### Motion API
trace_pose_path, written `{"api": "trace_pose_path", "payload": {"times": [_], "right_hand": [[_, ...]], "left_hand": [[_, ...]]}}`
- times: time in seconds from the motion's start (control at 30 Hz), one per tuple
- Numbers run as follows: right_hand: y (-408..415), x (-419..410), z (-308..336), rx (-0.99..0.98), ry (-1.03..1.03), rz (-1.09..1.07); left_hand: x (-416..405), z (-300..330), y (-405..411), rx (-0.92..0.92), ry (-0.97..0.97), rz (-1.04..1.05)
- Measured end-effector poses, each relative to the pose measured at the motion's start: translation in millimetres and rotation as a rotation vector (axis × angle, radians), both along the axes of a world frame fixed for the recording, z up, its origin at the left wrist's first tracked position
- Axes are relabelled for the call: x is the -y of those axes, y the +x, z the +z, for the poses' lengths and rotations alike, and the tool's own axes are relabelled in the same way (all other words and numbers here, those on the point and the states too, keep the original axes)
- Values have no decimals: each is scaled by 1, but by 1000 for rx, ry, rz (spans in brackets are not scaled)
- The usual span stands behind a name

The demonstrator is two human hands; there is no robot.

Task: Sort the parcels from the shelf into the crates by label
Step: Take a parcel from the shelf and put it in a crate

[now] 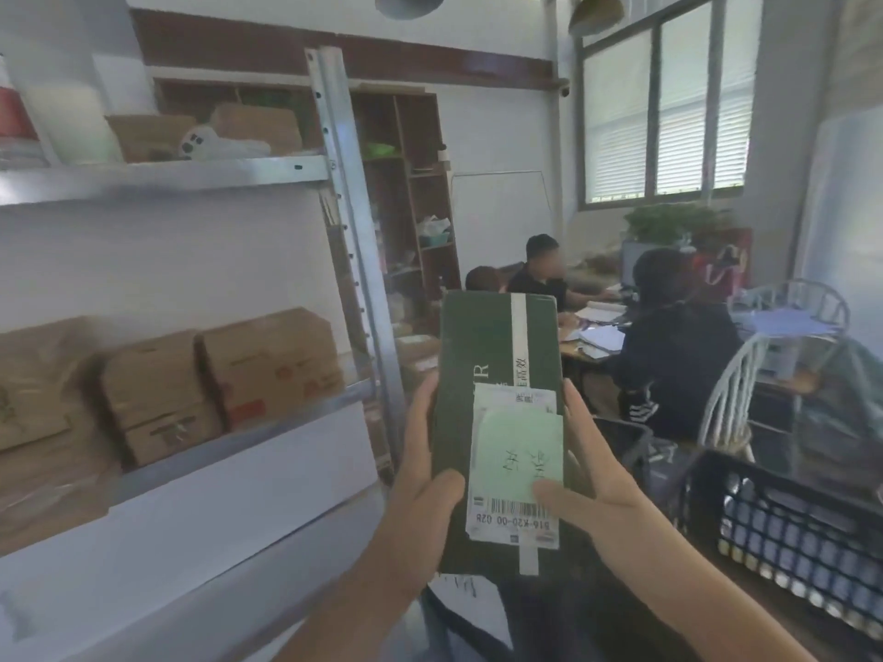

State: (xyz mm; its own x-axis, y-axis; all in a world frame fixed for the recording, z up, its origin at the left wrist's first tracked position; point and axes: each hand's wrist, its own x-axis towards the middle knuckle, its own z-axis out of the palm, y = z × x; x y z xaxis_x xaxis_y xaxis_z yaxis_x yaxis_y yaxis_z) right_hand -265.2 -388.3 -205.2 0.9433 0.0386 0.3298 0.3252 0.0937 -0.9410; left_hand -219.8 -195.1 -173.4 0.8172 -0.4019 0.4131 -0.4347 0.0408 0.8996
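You held the tall dark green parcel box [494,375] upright before the metal shelf [191,176], your left hand [423,465] and right hand [590,475] each gripping a side, thumbs on its white barcode label [513,513]. Brown cardboard boxes [267,365] sat on the shelf. A black mesh plastic crate [783,527] stood to your right; its contents were unclear.

One green parcel [497,375], two hands, one black crate [783,527], three seated people.

matt card parcel [497,355], paper label [516,470], metal shelf [162,176]
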Motion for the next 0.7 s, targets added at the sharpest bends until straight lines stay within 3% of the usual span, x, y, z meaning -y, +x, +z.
{"api": "trace_pose_path", "payload": {"times": [0.2,0.37,0.6,0.7], "right_hand": [[-2,71,-25,-121,-47,-423],[-10,119,-48,-336,-371,-772],[-10,176,-102,-761,-474,-931],[4,184,-133,-887,-469,-1001]], "left_hand": [[113,-28,22,-56,34,-47],[200,-73,25,-87,147,-121],[267,-148,51,-280,358,-309],[266,-167,73,-117,504,-376]]}}
